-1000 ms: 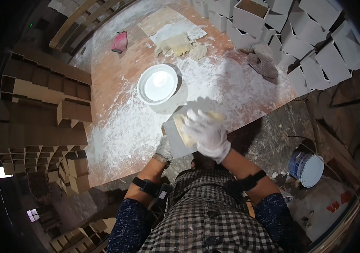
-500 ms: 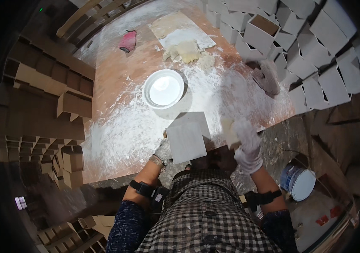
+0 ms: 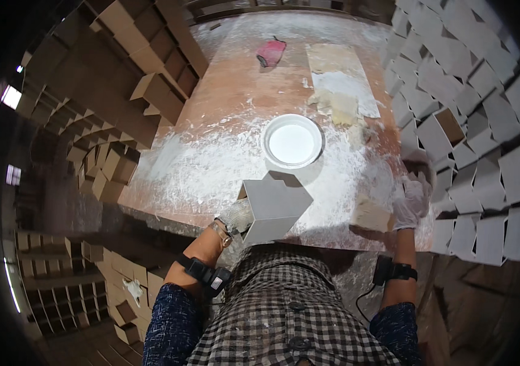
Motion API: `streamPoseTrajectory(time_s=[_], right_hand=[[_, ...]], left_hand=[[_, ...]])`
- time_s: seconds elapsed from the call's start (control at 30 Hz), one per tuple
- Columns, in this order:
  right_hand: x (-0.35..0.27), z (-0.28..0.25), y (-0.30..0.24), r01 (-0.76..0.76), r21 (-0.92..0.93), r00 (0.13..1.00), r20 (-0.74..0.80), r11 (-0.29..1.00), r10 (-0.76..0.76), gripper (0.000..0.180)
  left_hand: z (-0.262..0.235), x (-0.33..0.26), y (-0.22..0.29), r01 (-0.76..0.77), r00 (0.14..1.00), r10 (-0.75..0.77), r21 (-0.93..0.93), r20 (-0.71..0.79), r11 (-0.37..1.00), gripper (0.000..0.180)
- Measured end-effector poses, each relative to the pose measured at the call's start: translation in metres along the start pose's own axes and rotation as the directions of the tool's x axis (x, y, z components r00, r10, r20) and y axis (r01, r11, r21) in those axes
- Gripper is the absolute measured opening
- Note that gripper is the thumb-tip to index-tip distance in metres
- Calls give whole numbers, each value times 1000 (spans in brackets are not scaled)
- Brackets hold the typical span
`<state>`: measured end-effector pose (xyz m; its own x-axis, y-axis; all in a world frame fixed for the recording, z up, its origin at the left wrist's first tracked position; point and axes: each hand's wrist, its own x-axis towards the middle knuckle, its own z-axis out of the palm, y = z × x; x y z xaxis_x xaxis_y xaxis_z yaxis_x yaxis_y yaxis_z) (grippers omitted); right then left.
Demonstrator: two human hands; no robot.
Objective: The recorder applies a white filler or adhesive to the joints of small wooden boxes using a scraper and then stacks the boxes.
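A small grey-white cardboard box (image 3: 278,204) is tilted over the table's near edge, two of its faces toward me. My left hand (image 3: 237,218), in a knit glove, reaches into its open side and holds it; most of the fingers are hidden inside. Farther right, my right hand (image 3: 410,201) in a whitish glove is over the table, its fingers stretched forward and apart. Just beyond its fingertips lies a brownish object (image 3: 420,163), partly covered, whose kind I cannot make out. A cream-coloured piece (image 3: 371,215) lies to the left of that hand.
A round basin of white liquid (image 3: 292,141) stands on the white-smeared table (image 3: 211,177). Behind it are a pink cloth item (image 3: 271,52) and a pale sheet with yellowish scraps (image 3: 336,107). Grey-white boxes (image 3: 485,177) are stacked at right, brown boxes (image 3: 159,97) at left.
My right hand has moved right and forward, toward the brownish object. The box in my left hand has tilted, showing a second face. The whole view has swung to the right.
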<state>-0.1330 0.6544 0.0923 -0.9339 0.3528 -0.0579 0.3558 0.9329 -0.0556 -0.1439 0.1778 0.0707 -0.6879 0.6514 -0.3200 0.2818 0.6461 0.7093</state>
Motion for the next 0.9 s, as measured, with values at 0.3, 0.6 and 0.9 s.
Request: streamPoseTrajectory(time_s=[0.3, 0.6, 0.9], right_hand=[[50, 28, 34, -284, 128, 958, -5, 950, 287, 68], [-18, -38, -21, 263, 957, 951, -279, 121, 135, 40], [-101, -19, -220, 678, 726, 647, -517, 113, -560, 41]], left_hand=[[34, -16, 17, 184, 982, -162, 335, -93, 924, 49], [18, -33, 10, -121, 992, 126, 485, 23, 866, 47], [-7, -6, 19, -32, 986, 3, 167, 169, 986, 55]])
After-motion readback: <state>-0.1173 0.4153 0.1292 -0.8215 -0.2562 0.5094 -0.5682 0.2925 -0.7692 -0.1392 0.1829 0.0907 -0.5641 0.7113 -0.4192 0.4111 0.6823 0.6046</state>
